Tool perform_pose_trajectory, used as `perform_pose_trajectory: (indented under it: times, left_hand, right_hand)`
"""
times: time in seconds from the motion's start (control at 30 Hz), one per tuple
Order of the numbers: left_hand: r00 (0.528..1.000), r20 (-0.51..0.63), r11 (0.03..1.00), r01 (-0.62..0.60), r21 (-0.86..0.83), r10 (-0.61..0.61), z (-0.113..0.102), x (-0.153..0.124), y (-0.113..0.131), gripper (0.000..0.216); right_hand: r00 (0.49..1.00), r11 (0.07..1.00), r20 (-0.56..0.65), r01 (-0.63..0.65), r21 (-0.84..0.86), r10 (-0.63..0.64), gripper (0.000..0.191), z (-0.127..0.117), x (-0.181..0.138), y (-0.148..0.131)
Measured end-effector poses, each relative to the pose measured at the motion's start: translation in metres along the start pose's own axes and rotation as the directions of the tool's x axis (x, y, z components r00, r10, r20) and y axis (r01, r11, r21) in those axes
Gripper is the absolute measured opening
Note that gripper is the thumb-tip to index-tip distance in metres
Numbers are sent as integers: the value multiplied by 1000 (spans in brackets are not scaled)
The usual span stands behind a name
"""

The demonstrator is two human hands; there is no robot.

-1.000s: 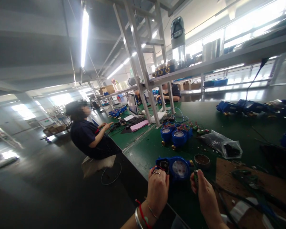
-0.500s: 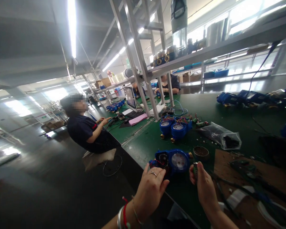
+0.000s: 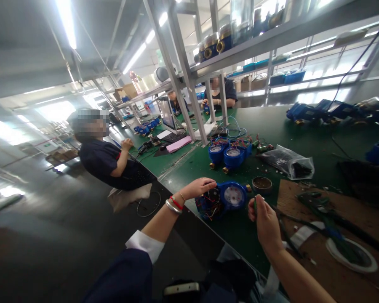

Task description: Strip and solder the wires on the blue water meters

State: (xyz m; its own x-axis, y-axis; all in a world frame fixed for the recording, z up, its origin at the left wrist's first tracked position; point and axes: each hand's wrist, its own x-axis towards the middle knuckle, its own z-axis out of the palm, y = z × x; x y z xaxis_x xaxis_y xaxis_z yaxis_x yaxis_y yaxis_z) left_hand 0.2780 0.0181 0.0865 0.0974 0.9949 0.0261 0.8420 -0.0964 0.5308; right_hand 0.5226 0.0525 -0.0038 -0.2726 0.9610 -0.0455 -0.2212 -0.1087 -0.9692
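Note:
A blue water meter with a round dial lies near the bench edge, and its side compartment is uncovered with red and dark wires showing. My left hand reaches over the far left rim of that compartment, fingers stretched out and resting on or just above it; the fingertips' contact is hard to make out. Right of the meter, my right hand is closed, thumb up, around a small green battery, mostly hidden by the fingers. A round tin with brown contents stands just beyond this hand.
Two more meters with wires on top stand farther back, beside a clear bag of dark parts. Cardboard with cables and a white tape roll lies at right. A metal shelf post rises behind; a co-worker sits left.
My left hand has moved away from me, from the compartment's near side to its far rim. My right hand stays closed on the battery. The view has shifted, and the co-worker's hands have risen.

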Motion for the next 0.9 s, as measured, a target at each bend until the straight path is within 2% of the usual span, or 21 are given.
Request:
perform_pose_trajectory:
  times: [0.4, 0.73, 0.9]
  left_hand:
    - [987, 154, 992, 66, -111, -48, 3, 11, -6, 56]
    - [984, 76, 946, 179, -269, -164, 10, 10, -5, 54]
    - [948, 40, 830, 296, -472, -316, 17, 5, -17, 57]
  right_hand:
    - [1000, 1000, 4, 11, 18, -11, 47, 3, 0, -3]
    - [999, 999, 23, -45, -14, 45, 49, 1, 1, -2]
    - [997, 997, 19, -72, -9, 72, 51, 1, 1, -4]
